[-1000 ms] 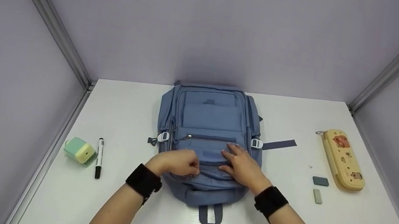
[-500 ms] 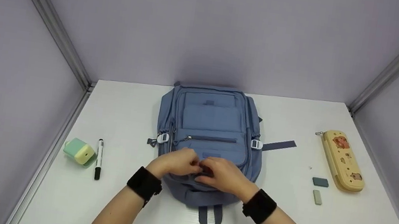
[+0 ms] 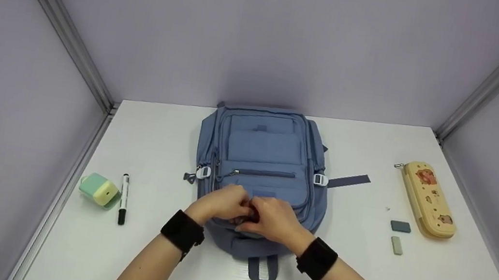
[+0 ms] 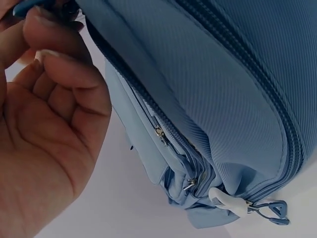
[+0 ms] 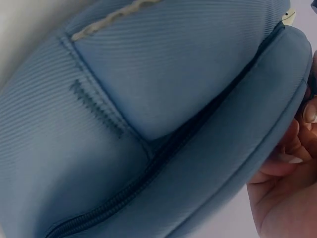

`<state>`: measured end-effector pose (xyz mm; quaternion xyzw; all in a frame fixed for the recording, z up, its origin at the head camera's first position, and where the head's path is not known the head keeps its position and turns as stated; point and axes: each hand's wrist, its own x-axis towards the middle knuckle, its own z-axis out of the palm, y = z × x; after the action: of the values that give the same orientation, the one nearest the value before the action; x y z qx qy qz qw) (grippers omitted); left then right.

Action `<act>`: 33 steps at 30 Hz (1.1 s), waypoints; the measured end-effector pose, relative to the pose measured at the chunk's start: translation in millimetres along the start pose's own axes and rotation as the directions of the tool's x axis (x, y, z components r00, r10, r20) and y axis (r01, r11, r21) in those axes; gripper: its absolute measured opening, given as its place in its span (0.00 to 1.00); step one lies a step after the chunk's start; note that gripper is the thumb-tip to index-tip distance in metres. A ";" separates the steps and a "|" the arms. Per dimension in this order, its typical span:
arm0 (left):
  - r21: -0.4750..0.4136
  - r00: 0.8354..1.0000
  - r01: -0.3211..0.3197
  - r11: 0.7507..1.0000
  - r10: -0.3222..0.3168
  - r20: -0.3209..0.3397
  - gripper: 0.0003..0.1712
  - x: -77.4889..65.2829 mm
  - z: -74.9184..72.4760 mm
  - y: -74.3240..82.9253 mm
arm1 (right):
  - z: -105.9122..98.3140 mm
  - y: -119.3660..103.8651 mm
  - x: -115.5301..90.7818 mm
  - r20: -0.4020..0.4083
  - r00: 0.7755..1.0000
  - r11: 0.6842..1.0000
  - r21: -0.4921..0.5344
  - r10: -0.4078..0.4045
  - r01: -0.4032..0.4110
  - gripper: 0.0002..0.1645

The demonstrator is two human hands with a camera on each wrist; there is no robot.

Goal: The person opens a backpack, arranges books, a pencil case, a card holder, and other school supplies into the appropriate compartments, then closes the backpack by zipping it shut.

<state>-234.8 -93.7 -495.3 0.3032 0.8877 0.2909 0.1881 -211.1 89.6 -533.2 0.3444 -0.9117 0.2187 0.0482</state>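
Observation:
A blue backpack [image 3: 263, 147] lies flat on the white table, its top-handle loop [image 3: 263, 278] toward me. Both hands meet over its lower pocket. My left hand [image 3: 221, 202] has curled fingers, and in the left wrist view they pinch a small dark blue zipper pull [image 4: 30, 7] at the pocket's edge. My right hand [image 3: 275, 219] curls up against the left, thumb and fingers on the same spot; in the right wrist view its fingers are cut off by the frame edge. What the right fingertips pinch is hidden, but they lie at the zipper. Another zipper [image 5: 133, 186] runs along the backpack.
On the left lie a green-and-yellow block-shaped sharpener [image 3: 100, 190] and a white marker [image 3: 124, 199] with black ends. A yellow pencil case [image 3: 429, 199], a dark eraser [image 3: 401, 226] and a pale grey eraser [image 3: 396, 245] lie on the right. Panels [image 3: 268, 40] enclose the table.
My right hand has left the backpack's right side, where its fingers were spread, and moved left to my left hand with its fingers curled. The left hand has barely moved.

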 end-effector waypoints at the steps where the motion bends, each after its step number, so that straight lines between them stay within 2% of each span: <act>1: -0.003 1.000 0.004 1.000 -0.004 0.003 0.22 -0.3 -0.1 0.3 | 0.3 -0.7 -0.1 0.006 1.000 1.000 -0.001 0.006 -0.006 0.31; 4: -0.004 1.000 0.010 1.000 -0.010 0.000 0.21 -1.0 -0.7 1.1 | 1.2 -1.2 -0.1 0.027 1.000 1.000 0.015 0.008 -0.008 0.27; 8: -0.026 1.000 0.025 0.999 -0.025 0.013 0.19 -1.8 -1.8 1.0 | 0.5 1.1 0.1 0.053 0.998 0.996 0.084 -0.027 0.022 0.13; 10: -0.051 0.999 0.034 0.998 -0.033 0.027 0.18 -2.7 -2.5 0.9 | -0.6 2.7 0.3 0.061 0.997 0.993 0.111 -0.044 0.037 0.09; 13: -0.085 0.999 0.038 0.996 -0.035 0.038 0.18 -3.3 -2.6 0.1 | -1.5 5.3 0.4 0.069 0.996 0.991 0.128 -0.056 0.047 0.09; 24: -0.124 0.999 0.011 0.992 -0.005 0.054 0.16 -5.1 -2.6 0.0 | -1.1 7.7 0.4 0.091 0.994 0.977 0.213 -0.054 0.034 0.06; 28: -0.070 0.999 -0.027 0.997 0.030 0.043 0.03 -6.1 -4.7 -7.1 | -3.2 8.9 0.7 0.123 0.988 0.973 0.225 -0.089 0.060 0.04; 29: -0.046 0.999 -0.035 0.998 0.037 0.038 0.04 -6.7 -5.1 -9.9 | -4.0 9.0 0.7 0.133 0.987 0.974 0.219 -0.093 0.062 0.04; 33: 0.058 0.998 -0.064 0.996 0.063 0.013 0.16 -10.2 -3.3 -24.4 | -7.7 8.8 0.8 0.173 0.981 0.982 0.182 -0.083 0.051 0.05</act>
<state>-239.4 -117.4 -506.6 0.3381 0.8847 0.2690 0.1751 -217.9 98.3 -529.3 0.3964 -0.8771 0.2650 -0.0578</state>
